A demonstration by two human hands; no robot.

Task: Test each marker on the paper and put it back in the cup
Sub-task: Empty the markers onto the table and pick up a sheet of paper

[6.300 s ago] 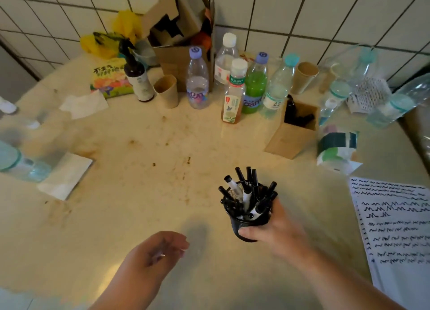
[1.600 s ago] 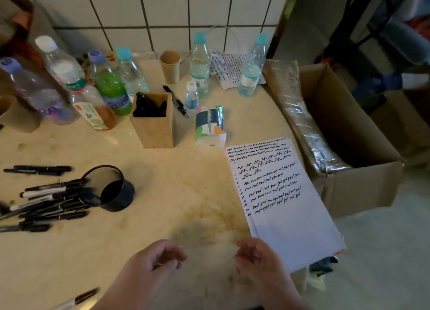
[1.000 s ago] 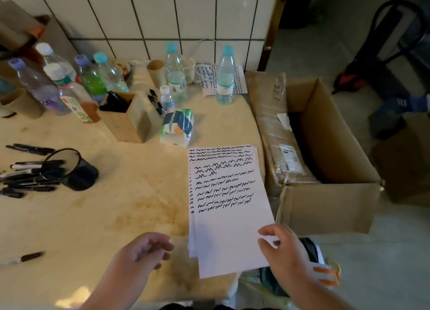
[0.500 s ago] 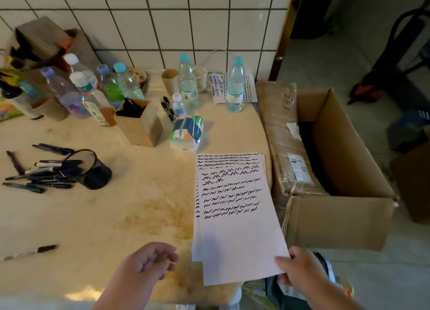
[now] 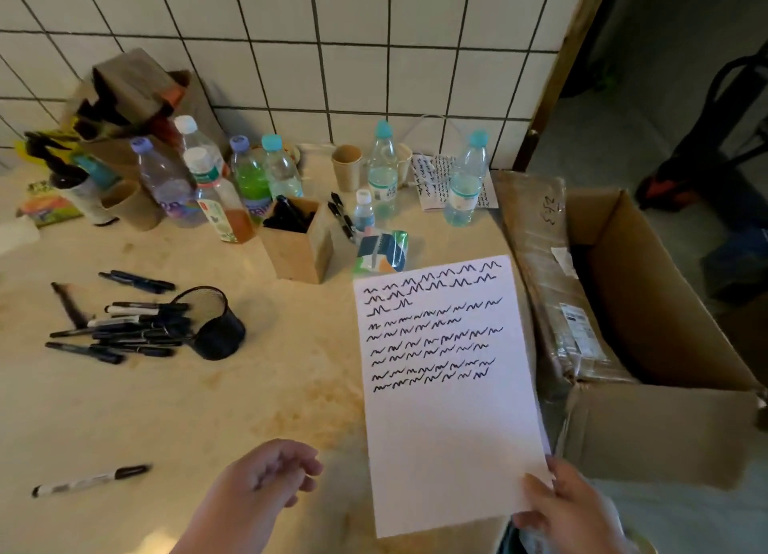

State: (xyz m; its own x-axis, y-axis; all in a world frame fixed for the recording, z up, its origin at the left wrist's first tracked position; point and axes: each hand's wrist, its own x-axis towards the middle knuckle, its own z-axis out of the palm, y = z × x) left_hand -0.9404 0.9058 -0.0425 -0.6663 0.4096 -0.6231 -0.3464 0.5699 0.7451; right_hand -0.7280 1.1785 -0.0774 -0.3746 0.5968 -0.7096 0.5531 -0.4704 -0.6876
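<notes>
Black markers (image 5: 124, 329) are lying spilled left of the tipped cup (image 5: 212, 325), one marker (image 5: 89, 479) lying alone nearer. Right of the cup, the left hand (image 5: 266, 476) is hovering, loosely curled, holding nothing. Further right, the right hand (image 5: 569, 508) is pinching the paper (image 5: 449, 391) by its corner.

I could read no real words; the paper (image 5: 449, 387) by the cardboard box (image 5: 648, 345) showed only squiggles.

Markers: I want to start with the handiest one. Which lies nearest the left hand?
The lone marker at the table's near left, closest to the left hand. The other markers lie heaped farther back by the tipped cup.
</notes>
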